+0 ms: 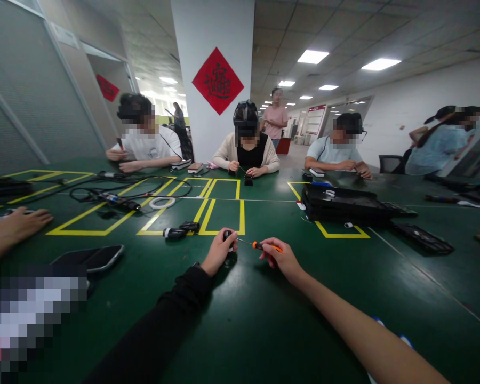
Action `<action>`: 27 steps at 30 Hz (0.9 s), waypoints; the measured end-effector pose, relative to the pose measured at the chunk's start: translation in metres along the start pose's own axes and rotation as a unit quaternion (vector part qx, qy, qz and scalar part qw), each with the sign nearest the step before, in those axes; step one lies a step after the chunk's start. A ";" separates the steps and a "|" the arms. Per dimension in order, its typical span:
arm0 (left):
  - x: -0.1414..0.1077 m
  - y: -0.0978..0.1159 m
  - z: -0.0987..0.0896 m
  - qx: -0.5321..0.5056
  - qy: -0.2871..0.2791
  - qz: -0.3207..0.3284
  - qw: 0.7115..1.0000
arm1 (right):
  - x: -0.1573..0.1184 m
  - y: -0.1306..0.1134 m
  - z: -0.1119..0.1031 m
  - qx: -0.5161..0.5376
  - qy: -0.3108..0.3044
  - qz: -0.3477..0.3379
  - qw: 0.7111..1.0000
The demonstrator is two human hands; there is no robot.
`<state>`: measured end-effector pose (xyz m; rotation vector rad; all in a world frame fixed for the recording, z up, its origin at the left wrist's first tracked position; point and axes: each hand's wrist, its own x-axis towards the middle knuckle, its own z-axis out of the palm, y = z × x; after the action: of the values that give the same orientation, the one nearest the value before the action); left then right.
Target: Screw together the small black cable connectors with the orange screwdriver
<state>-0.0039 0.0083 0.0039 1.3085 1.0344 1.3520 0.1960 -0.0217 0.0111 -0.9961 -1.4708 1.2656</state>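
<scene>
My left hand [218,252], at the end of a black sleeve, is closed around a small black part [228,234] with a light band, holding it just above the green table. In my right hand [284,257] is a screwdriver [257,245] with an orange and black handle, fingers wrapped round it. Its thin metal shaft points left at the black part; whether the tip touches it I cannot tell. Two black cylindrical pieces [175,233] with pale ends lie on the table left of my left hand.
A stack of black casings [340,202] stands to the right, beside a flat black panel [424,238]. Black cables [112,197] and a white coil [162,203] lie left. Yellow tape marks the table [232,304]. Co-workers sit opposite; another person's hand [18,224] rests at left.
</scene>
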 end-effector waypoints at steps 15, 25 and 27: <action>-0.003 0.004 0.001 -0.013 -0.045 -0.020 0.999 | 0.002 0.010 -0.007 0.034 0.081 -0.028 0.996; 0.001 -0.002 -0.002 -0.078 -0.031 -0.038 0.996 | 0.001 0.006 -0.005 0.025 0.055 -0.021 0.998; 0.000 -0.003 -0.002 -0.080 -0.025 -0.037 0.996 | 0.001 0.007 -0.006 0.027 0.055 -0.019 0.998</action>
<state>-0.0059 0.0092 0.0006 1.1684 0.9115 1.3112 0.2014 -0.0185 0.0047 -0.9826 -1.3584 1.1987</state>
